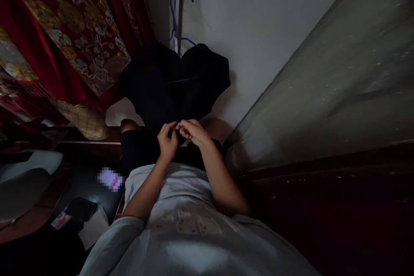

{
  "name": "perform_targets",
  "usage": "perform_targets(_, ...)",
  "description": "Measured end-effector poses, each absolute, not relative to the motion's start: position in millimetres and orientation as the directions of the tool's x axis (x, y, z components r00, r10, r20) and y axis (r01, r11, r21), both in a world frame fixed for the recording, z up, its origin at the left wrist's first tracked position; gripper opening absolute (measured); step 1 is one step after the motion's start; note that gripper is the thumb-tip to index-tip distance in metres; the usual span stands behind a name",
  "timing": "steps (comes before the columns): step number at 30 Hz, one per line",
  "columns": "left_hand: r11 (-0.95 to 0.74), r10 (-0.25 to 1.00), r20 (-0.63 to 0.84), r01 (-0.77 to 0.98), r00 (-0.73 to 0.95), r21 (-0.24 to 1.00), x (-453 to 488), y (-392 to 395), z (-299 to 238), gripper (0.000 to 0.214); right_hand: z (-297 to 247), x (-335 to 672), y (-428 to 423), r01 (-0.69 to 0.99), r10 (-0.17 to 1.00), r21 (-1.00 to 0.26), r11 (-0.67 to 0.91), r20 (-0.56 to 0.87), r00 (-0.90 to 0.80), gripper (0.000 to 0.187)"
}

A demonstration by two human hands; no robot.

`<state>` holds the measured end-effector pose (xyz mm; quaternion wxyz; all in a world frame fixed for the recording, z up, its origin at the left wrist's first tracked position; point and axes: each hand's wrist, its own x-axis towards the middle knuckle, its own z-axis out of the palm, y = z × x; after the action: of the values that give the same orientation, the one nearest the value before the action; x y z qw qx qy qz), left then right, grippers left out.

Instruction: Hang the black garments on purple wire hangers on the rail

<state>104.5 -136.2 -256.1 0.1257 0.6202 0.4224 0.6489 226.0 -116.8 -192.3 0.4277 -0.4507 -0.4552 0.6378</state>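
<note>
A black garment [174, 82] hangs on a purple hanger [174, 21] against a white wall straight ahead. My left hand [167, 140] and my right hand [192, 131] meet at its lower edge, fingers curled and pinched together on the dark cloth. The fingertips of both hands almost touch each other. What exactly they pinch on the garment is too dark to make out.
Red and gold embroidered fabric [71, 21] hangs at the left. A grey slanted panel [323, 86] fills the right side. At lower left lie a dark phone [80, 209], papers [93, 228] and a white rounded object [29, 168].
</note>
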Motion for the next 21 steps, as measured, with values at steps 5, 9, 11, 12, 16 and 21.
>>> perform_targets(5,-0.608,0.690,0.702,0.387,-0.173,0.693,97.7,-129.7,-260.0,0.021,-148.0,233.6,-85.4,-0.093,0.982,-0.990,-0.104,-0.088,-0.166,0.024)
perform_targets(9,-0.595,0.705,0.690,0.392,-0.163,0.701,93.2,-117.2,-270.4,0.018,-76.5,235.1,-53.0,-0.171,0.998,-0.983,0.065,0.068,-0.015,0.030)
perform_targets(11,-0.597,0.716,0.681,0.371,-0.155,0.712,95.5,-112.1,-276.0,0.016,-46.7,232.4,-44.9,-0.211,0.992,-0.969,0.129,0.126,0.031,0.031)
perform_targets(12,-0.595,0.725,0.672,0.356,-0.151,0.721,97.7,-110.8,-278.5,0.015,-36.8,230.7,-43.5,-0.217,0.989,-0.965,0.148,0.143,0.039,0.031)
perform_targets(16,-0.586,0.770,0.634,0.312,-0.074,0.748,107.5,-112.5,-275.3,0.016,-30.6,227.3,-49.1,-0.157,0.978,-0.966,0.206,0.207,0.006,0.027)
perform_targets(21,-0.732,0.634,0.773,0.325,0.007,0.598,104.4,-101.9,-189.3,0.030,-42.7,237.0,-60.7,-0.073,0.956,-0.956,0.283,0.288,-0.060,0.027)
